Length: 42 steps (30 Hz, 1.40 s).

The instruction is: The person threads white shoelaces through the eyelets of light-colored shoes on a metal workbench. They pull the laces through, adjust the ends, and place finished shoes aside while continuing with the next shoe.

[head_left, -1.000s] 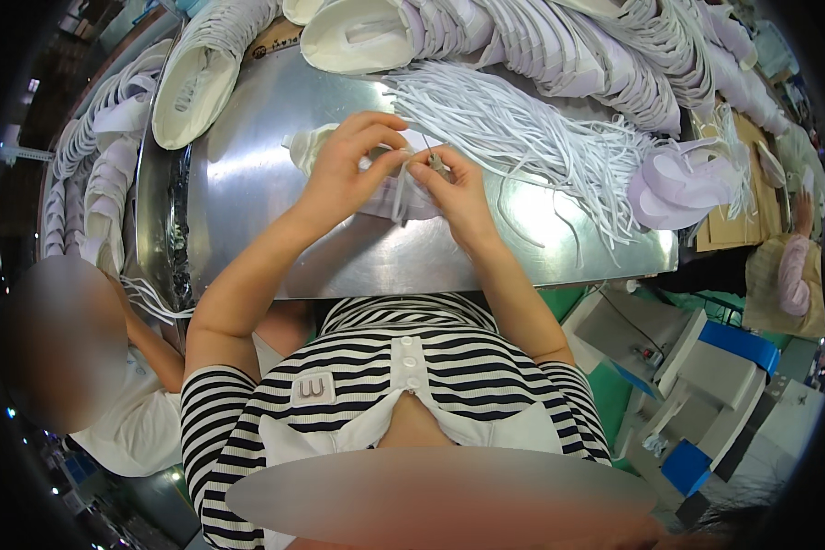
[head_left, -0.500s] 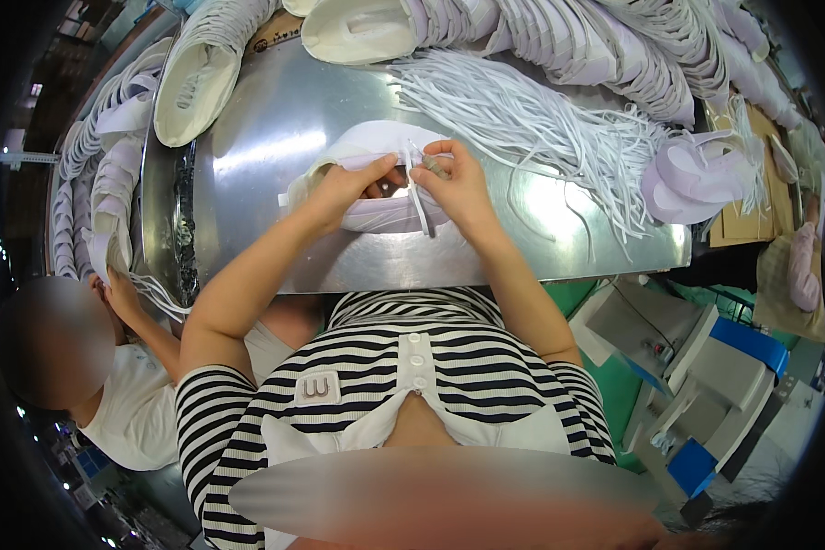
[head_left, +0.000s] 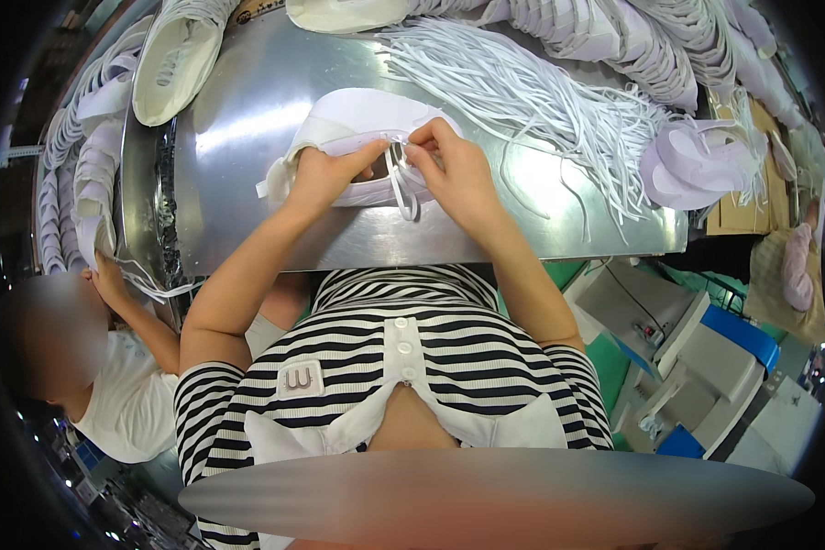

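A white and pale lilac shoe upper (head_left: 357, 108) lies on the shiny metal table in front of me, its opening toward me. My left hand (head_left: 321, 176) is closed on its near-left part, thumb along the opening's edge and some fingers inside. At the eyelet edge, my right hand (head_left: 454, 174) pinches with thumb and forefinger on a white shoelace (head_left: 405, 200). The pinched bit is mostly hidden by the fingertips. Between my hands the lace hangs in a loop across the opening and over the upper's near side.
A heap of white laces (head_left: 513, 92) spreads across the metal table (head_left: 238, 110). Nested rows of uppers (head_left: 568, 41) line the far edge, and several lilac pieces (head_left: 692, 165) lie right. At left, another person's hand (head_left: 110, 280) touches a stack of uppers (head_left: 93, 188).
The lace now hangs as a loop, where a straighter strand hung before. My right hand has turned and its fingertips sit closer to the eyelet edge. The whole view has shifted slightly.
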Motion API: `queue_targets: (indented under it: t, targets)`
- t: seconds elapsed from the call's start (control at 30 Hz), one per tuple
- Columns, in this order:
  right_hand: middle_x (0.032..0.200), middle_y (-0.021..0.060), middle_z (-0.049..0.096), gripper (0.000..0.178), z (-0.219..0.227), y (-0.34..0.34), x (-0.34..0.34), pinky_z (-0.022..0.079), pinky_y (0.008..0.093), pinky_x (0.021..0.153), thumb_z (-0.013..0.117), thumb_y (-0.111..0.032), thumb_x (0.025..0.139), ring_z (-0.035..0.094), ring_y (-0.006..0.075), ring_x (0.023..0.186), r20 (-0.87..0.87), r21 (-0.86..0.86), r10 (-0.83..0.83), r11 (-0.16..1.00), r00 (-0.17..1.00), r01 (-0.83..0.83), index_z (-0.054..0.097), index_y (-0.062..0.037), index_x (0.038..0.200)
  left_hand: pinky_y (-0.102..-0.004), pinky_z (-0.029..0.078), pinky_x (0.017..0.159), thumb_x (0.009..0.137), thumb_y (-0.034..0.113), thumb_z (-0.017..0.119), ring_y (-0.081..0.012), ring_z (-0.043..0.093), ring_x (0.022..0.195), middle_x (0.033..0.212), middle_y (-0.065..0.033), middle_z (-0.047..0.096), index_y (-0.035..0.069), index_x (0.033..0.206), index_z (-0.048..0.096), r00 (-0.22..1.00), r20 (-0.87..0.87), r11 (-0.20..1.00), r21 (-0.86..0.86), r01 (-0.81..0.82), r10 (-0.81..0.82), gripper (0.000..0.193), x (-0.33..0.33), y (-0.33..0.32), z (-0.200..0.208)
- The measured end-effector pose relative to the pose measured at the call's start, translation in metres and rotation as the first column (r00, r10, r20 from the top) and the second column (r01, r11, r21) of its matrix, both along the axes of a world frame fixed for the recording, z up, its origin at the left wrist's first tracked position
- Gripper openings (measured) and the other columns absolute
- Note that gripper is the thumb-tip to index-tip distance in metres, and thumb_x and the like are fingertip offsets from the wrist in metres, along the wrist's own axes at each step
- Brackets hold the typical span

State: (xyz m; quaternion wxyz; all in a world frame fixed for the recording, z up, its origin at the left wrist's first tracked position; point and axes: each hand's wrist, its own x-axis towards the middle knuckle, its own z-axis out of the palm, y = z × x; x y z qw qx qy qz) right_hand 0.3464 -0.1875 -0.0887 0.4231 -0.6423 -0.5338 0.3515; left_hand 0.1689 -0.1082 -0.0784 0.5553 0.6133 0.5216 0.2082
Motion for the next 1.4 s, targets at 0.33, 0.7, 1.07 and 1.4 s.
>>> queue_targets:
  t: [0.33, 0.7, 1.07, 1.4]
  targets:
    - [0.078, 0.0148, 0.068, 0.015, 0.007, 0.014, -0.006, 0.051, 0.0445, 0.065, 0.065, -0.018, 0.089, 0.067, 0.0352, 0.074, 0.380, -0.077, 0.117, 0.993, 0.917, -0.095, 0.061, -0.0050, 0.096, -0.0245, 0.052, 0.068, 0.088, 0.013, 0.071, -0.0099, 0.064, 0.078, 0.093, -0.0036, 0.068, 0.000, 0.108, 0.066, 0.979, 0.188, 0.979, 0.199, 0.036, -0.074, 0.024, -0.001, -0.012, -0.011]
    - [0.080, 0.0165, 0.068, 0.018, 0.028, 0.010, 0.013, 0.050, 0.0407, 0.068, 0.061, -0.017, 0.092, 0.067, 0.0333, 0.075, 0.266, -0.177, 0.156, 0.978, 0.951, -0.111, 0.059, -0.0005, 0.098, -0.0194, 0.034, 0.051, 0.091, 0.018, 0.066, -0.0008, 0.048, 0.060, 0.079, 0.0043, 0.068, 0.007, 0.096, 0.069, 0.981, 0.156, 0.993, -0.032, 0.117, -0.111, 0.013, -0.012, 0.002, -0.001]
    - [0.071, 0.0101, 0.067, 0.030, 0.006, -0.003, -0.003, 0.048, 0.0302, 0.058, 0.077, -0.026, 0.082, 0.064, 0.0169, 0.061, 0.065, -0.166, 0.063, 0.985, 0.996, -0.051, 0.069, -0.0015, 0.096, -0.0205, 0.032, 0.048, 0.091, 0.020, 0.065, -0.0018, 0.042, 0.055, 0.078, 0.0044, 0.067, 0.007, 0.094, 0.069, 0.979, 0.139, 0.988, 0.007, 0.152, -0.152, 0.014, -0.011, 0.006, 0.000]
    - [0.065, -0.0020, 0.062, 0.019, -0.017, 0.003, -0.011, 0.037, 0.0228, 0.050, 0.076, -0.022, 0.082, 0.050, 0.0045, 0.055, -0.317, -0.261, -0.106, 0.965, 0.943, 0.020, 0.072, -0.0037, 0.087, -0.0211, 0.035, 0.050, 0.090, 0.023, 0.068, -0.0024, 0.048, 0.058, 0.075, 0.0050, 0.067, 0.008, 0.087, 0.071, 0.982, 0.138, 0.991, -0.013, 0.132, -0.129, 0.016, -0.010, 0.003, 0.004]
